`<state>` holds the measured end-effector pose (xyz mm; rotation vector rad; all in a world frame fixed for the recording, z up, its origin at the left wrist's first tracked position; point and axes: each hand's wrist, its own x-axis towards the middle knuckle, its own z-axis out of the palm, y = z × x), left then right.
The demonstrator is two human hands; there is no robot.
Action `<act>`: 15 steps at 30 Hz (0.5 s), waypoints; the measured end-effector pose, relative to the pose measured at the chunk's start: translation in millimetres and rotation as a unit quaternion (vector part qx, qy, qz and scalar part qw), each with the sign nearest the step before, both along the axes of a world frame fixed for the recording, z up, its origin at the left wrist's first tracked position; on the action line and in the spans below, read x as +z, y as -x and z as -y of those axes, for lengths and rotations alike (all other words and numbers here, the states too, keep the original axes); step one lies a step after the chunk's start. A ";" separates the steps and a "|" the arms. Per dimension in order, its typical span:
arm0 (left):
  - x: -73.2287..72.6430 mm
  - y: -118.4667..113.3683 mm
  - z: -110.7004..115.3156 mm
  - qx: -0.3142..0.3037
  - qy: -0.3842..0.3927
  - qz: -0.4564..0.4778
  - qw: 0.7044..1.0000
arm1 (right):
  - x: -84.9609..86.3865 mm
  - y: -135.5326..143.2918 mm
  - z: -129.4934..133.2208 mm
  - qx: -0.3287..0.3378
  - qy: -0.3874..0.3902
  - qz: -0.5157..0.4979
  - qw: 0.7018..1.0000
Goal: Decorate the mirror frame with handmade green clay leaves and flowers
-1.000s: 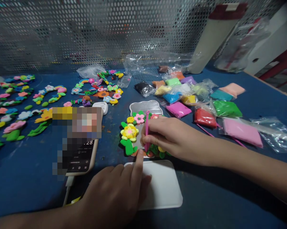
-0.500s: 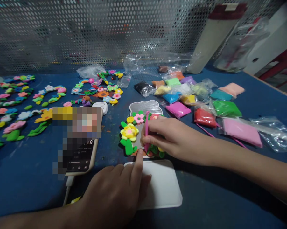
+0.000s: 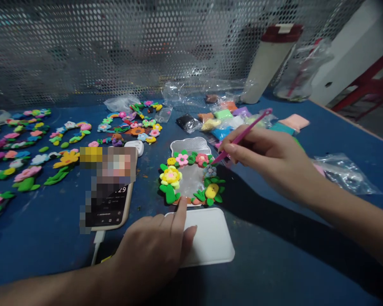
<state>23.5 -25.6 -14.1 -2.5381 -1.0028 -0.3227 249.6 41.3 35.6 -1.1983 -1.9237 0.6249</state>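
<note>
A small mirror (image 3: 191, 182) lies on the blue table, framed by clay flowers and green leaves. At its lower edge is a strip of brown clay (image 3: 189, 200), which the outstretched index finger of my left hand (image 3: 151, 242) touches. That hand's other fingers are curled and its thumb is apart, holding nothing. My right hand (image 3: 258, 148) pinches a pink clay modelling tool (image 3: 249, 126), tilted, its lower tip near the red flower (image 3: 202, 159) at the mirror's upper right. Under my left thumb's side lies a white rounded board (image 3: 210, 238).
A phone (image 3: 110, 208) on a charging cable lies left of the mirror. Several clay flower wreaths (image 3: 70, 134) spread over the left side. Packets of coloured clay (image 3: 223, 114) sit behind my right hand. A tumbler (image 3: 269, 63) stands at the back against perforated metal.
My right hand has lifted away from the mirror, up and to the right, with the pink tool now tilted. The mirror's right-side flowers are uncovered. My left index finger stays at the lower edge.
</note>
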 end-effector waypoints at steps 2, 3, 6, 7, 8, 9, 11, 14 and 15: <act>0.6 -0.6 1.1 0.021 0.015 -0.027 0.999 | -8.4 -8.8 2.0 -0.007 -0.022 0.023 0.999; 1.1 -0.9 1.4 0.026 0.023 -0.037 0.999 | -12.3 -12.7 2.1 -0.004 -0.039 0.038 0.999; 2.7 -0.9 0.9 0.006 0.021 -0.028 0.999 | -19.7 -22.1 0.7 0.014 -0.079 0.097 0.992; 3.0 -0.5 0.0 -0.008 0.014 -0.014 1.000 | -20.8 -24.3 0.4 0.023 -0.084 0.116 0.989; 2.9 -0.1 -1.1 -0.013 0.018 -0.003 1.000 | -21.5 -26.2 0.5 0.033 -0.086 0.130 0.987; 2.5 0.4 -2.5 -0.021 0.018 0.014 1.000 | -22.2 -27.9 1.1 0.042 -0.084 0.140 0.986; 1.0 1.3 -5.2 -0.036 0.021 0.050 0.998 | -24.1 -31.2 3.4 0.053 -0.075 0.142 0.986; -1.2 1.9 -7.5 -0.054 0.040 0.086 0.994 | -28.9 -36.6 8.0 0.021 -0.049 0.119 0.991; -1.3 2.0 -7.6 -0.053 0.049 0.089 0.993 | -30.5 -38.2 9.3 0.004 -0.039 0.108 0.993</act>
